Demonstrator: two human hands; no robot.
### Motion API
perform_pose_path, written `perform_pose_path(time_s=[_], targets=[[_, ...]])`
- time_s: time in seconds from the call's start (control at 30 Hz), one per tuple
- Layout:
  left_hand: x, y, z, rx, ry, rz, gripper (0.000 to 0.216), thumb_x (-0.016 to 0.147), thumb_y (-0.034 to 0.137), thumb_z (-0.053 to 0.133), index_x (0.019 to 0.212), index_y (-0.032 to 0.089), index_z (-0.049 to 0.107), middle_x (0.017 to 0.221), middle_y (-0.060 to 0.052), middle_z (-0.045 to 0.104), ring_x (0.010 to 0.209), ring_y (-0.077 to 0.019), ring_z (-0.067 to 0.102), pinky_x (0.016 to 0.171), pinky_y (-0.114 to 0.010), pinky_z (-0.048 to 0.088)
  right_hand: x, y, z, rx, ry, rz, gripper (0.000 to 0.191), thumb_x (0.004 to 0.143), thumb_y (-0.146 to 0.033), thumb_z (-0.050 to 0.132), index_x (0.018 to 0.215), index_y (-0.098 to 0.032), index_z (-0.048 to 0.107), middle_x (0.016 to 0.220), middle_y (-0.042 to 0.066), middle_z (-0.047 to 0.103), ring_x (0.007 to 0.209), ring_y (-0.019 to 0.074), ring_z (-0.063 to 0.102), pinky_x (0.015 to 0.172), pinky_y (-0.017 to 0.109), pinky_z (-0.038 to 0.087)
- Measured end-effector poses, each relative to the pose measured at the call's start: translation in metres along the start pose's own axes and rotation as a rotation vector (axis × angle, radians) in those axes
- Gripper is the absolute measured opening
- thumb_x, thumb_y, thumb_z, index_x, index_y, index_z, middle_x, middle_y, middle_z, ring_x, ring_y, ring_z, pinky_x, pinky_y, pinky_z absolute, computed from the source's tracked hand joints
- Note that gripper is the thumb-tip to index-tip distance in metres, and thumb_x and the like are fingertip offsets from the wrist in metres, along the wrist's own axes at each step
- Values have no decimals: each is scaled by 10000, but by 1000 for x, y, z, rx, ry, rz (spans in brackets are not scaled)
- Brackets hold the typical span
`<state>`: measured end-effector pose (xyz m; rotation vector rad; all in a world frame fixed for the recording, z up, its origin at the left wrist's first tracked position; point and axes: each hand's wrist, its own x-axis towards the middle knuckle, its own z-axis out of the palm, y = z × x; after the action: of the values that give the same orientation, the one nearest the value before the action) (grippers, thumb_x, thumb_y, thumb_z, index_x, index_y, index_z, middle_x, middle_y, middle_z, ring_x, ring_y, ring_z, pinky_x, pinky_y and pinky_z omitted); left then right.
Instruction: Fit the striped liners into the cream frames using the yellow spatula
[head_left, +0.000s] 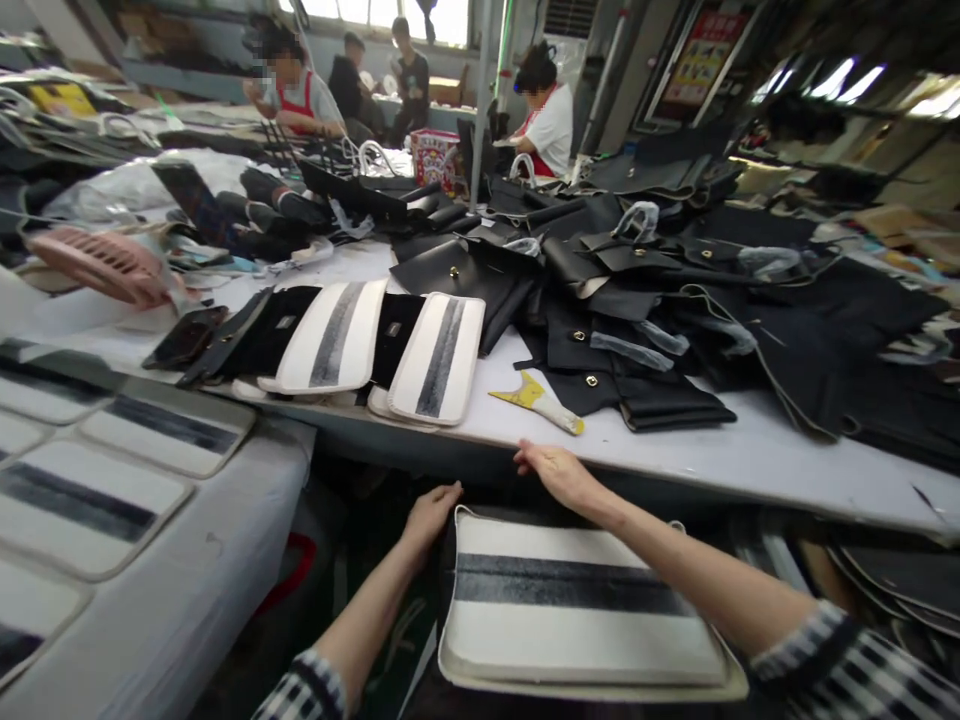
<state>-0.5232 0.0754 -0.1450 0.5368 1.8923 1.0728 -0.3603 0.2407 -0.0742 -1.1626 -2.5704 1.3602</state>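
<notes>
A white panel with a dark grey stripe [570, 636] lies below the table edge, in front of my body, apparently on top of another. Beside its far left corner is my left hand [431, 517], fingers stretched forward; whether they touch the dark material there I cannot make out. My right hand [559, 474] hovers over the panel's far side, close to the table edge, its fingers loosely bent and slightly apart with nothing visible in them. Just beyond it on the table rests a yellow and white pointed tool [537, 400].
Striped white panels [439, 360] overlap black pieces on the table [750, 455]. More panels [169, 430] cover a surface at left. Black leather-like bag parts [570, 330] with metal clasps are heaped ahead. A pink fan [101, 262] stands at left. Several people [551, 125] are farther back.
</notes>
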Motion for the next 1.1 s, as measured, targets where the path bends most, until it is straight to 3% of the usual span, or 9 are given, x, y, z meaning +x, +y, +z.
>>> perform_pose_path(time_s=[0.07, 0.17, 0.3, 0.37, 0.53, 0.7, 0.8, 0.97, 1.1], targets=[[-3, 24, -17, 36, -50, 108, 507, 842, 617, 527, 945, 159, 718, 939, -70, 716, 938, -251, 628, 810, -340, 468, -22, 33, -37, 14, 43, 28, 589, 946, -585, 330, 946, -144, 720, 898, 87, 730, 905, 239, 650, 859, 327, 458], [-20, 64, -30, 115, -128, 288, 361, 808, 547, 629, 868, 201, 712, 888, -21, 688, 901, -208, 607, 848, -295, 428, -66, 78, -82, 39, 83, 87, 522, 848, -635, 504, 817, -166, 731, 828, 68, 723, 837, 254, 635, 810, 337, 467], [-47, 102, -12, 434, -233, 653, 189, 896, 377, 577, 860, 234, 694, 964, -18, 658, 939, -179, 594, 880, -275, 415, -109, 116, -104, 131, 121, 161, 557, 809, -661, 536, 852, -151, 755, 861, 81, 727, 855, 264, 629, 794, 338, 477], [-53, 111, 6, 583, -302, 722, 176, 915, 328, 540, 893, 247, 696, 992, -18, 654, 949, -177, 594, 883, -280, 414, -116, 126, -104, 186, 109, 176, 568, 804, -650, 550, 917, -137, 766, 907, 89, 730, 885, 261, 627, 796, 328, 478], [-39, 122, 36, 809, -477, 622, 136, 863, 283, 568, 837, 258, 699, 906, 11, 665, 828, -167, 604, 738, -272, 413, -104, 132, -105, 276, -33, 173, 479, 752, -553, 658, 911, -120, 788, 831, 64, 725, 753, 192, 611, 677, 265, 456], [-21, 125, 33, 815, -565, 422, 128, 784, 339, 629, 819, 246, 708, 757, 29, 653, 701, -161, 569, 636, -256, 387, -94, 125, -111, 260, -218, 172, 425, 678, -455, 753, 976, -155, 795, 643, 11, 693, 571, 133, 538, 535, 229, 370], [-16, 120, 29, 808, -584, 350, 149, 773, 371, 635, 832, 254, 708, 733, 37, 649, 683, -166, 551, 606, -253, 368, -93, 125, -112, 225, -260, 157, 413, 699, -433, 739, 1030, -190, 783, 717, 2, 733, 606, 149, 580, 550, 230, 380], [-11, 119, 33, 874, -596, 352, 174, 791, 417, 635, 872, 276, 700, 771, 38, 647, 692, -168, 553, 614, -264, 373, -90, 123, -105, 245, -247, 127, 357, 690, -431, 744, 973, -219, 799, 913, 17, 769, 820, 232, 678, 676, 245, 465], [-25, 123, 45, 942, -473, 520, 199, 792, 388, 661, 947, 265, 653, 887, 20, 641, 773, -181, 577, 671, -284, 403, -86, 124, -98, 310, -107, 127, 315, 599, -424, 828, 838, -218, 814, 862, 23, 771, 844, 251, 685, 727, 258, 482]])
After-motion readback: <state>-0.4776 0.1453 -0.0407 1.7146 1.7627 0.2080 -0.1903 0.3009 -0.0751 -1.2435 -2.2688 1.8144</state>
